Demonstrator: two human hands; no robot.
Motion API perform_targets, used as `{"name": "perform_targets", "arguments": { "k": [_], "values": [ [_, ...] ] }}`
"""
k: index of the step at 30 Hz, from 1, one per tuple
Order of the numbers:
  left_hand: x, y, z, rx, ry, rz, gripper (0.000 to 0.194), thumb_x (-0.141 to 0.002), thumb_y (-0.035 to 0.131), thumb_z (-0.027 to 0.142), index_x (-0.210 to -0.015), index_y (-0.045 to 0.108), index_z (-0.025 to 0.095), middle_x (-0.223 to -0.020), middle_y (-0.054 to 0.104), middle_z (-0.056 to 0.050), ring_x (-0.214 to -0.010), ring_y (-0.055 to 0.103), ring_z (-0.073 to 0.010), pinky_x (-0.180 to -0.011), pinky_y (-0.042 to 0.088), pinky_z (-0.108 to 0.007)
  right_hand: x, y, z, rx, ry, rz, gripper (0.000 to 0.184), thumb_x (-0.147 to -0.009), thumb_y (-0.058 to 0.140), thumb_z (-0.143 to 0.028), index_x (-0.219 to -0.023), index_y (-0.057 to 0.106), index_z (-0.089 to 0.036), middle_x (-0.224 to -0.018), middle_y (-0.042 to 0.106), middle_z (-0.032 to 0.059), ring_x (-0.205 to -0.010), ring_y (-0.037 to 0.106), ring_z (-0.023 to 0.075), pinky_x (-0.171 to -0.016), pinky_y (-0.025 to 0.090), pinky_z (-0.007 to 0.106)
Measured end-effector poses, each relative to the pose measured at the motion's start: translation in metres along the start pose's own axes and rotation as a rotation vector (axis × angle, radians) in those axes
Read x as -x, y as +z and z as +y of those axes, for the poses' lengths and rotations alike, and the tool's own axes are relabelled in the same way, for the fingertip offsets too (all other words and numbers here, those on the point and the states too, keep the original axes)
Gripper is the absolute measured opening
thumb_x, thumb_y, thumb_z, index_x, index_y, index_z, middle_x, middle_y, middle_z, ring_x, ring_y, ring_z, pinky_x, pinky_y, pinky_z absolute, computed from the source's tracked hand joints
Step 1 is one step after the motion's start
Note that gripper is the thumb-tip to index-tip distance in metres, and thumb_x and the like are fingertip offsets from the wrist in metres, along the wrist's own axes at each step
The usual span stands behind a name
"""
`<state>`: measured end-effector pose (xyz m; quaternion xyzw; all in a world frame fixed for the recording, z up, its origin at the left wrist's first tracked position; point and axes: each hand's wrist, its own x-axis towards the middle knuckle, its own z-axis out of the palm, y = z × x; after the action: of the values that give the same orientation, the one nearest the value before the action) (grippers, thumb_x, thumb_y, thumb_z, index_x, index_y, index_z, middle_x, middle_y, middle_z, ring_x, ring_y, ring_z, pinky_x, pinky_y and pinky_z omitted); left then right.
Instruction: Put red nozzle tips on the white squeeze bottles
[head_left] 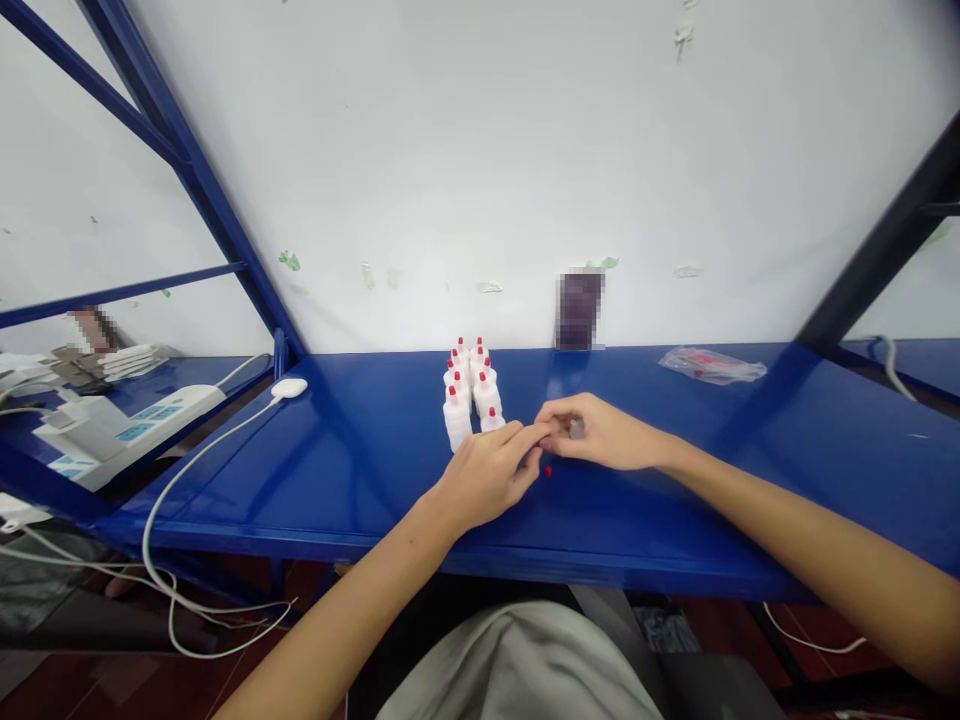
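Note:
My left hand [491, 468] and my right hand [600, 432] meet over the table, fingertips together. Both have their fingers closed in a pinch; what lies between the tips is hidden. A small greyish, translucent piece [577, 429] shows inside the curl of my right hand, too little of it to name. Just below the fingertips, a small red cap [548, 471] lies on the blue tabletop. Beside my left hand stand two rows of several white squeeze bottles [457, 420], upright with red caps. The nearest bottle [492, 421] of the right row is partly covered by my left hand.
The blue tabletop [337, 450] runs along a white wall. A clear plastic bag [711, 364] with red bits inside lies at the back right. Against the wall leans a blurred dark rectangle [579, 310]. At left are a white cable end [289, 389] and a power strip [157, 425].

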<state>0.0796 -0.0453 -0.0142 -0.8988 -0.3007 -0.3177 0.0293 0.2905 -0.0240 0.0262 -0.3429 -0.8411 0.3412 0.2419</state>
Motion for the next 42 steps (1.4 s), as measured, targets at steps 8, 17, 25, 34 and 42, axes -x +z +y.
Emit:
{"name": "perform_targets", "arguments": {
  "k": [8,17,25,34,42],
  "values": [
    [-0.004,-0.003,0.0,0.115,0.154,0.308,0.019,-0.097,0.055,0.024,-0.11,0.065,0.017,-0.086,0.067,-0.005,-0.075,0.063,-0.0113,-0.069,0.052,-0.022,-0.001,0.006,0.004,-0.512,0.021,-0.119,0.026,-0.084,0.065,-0.039,-0.089,0.062,-0.014,-0.052,0.052,-0.0049,-0.045,0.044,0.0083,-0.045,0.032,0.022],
    [-0.041,0.001,0.002,0.177,0.109,0.091,0.011,-0.092,0.061,0.023,-0.086,0.065,0.015,-0.08,0.067,-0.004,-0.07,0.063,-0.0138,-0.064,0.048,-0.024,0.004,0.014,0.008,-0.382,-0.059,0.052,0.032,-0.079,0.042,-0.02,-0.111,0.042,-0.021,-0.065,0.051,-0.0061,-0.048,0.043,0.011,-0.047,0.035,0.023],
    [-0.061,0.0,-0.004,-0.038,0.125,-0.229,0.011,-0.089,0.062,0.02,-0.08,0.061,0.014,-0.075,0.066,-0.005,-0.071,0.065,-0.0192,-0.066,0.048,-0.029,0.004,0.002,0.005,0.07,-0.057,0.136,0.035,-0.076,0.041,-0.015,-0.11,0.04,-0.022,-0.056,0.045,-0.0091,-0.048,0.041,0.0131,-0.051,0.03,0.026],
    [-0.048,0.014,-0.013,-0.046,0.143,-0.162,0.024,-0.098,0.051,0.035,-0.087,0.059,0.014,-0.079,0.067,-0.005,-0.073,0.067,-0.0185,-0.064,0.048,-0.027,0.004,0.005,0.004,0.013,-0.059,0.087,0.033,-0.08,0.038,-0.017,-0.112,0.043,-0.023,-0.055,0.047,-0.0085,-0.049,0.043,0.014,-0.051,0.032,0.026],
    [-0.043,0.018,-0.001,0.144,0.131,0.029,0.009,-0.093,0.056,0.024,-0.091,0.058,0.015,-0.079,0.066,-0.002,-0.071,0.063,-0.0142,-0.063,0.046,-0.024,0.007,0.008,0.003,-0.102,-0.127,0.17,0.038,-0.075,0.039,-0.013,-0.111,0.048,-0.022,-0.06,0.056,-0.0066,-0.045,0.047,0.0123,-0.045,0.037,0.024]
  ]
}}
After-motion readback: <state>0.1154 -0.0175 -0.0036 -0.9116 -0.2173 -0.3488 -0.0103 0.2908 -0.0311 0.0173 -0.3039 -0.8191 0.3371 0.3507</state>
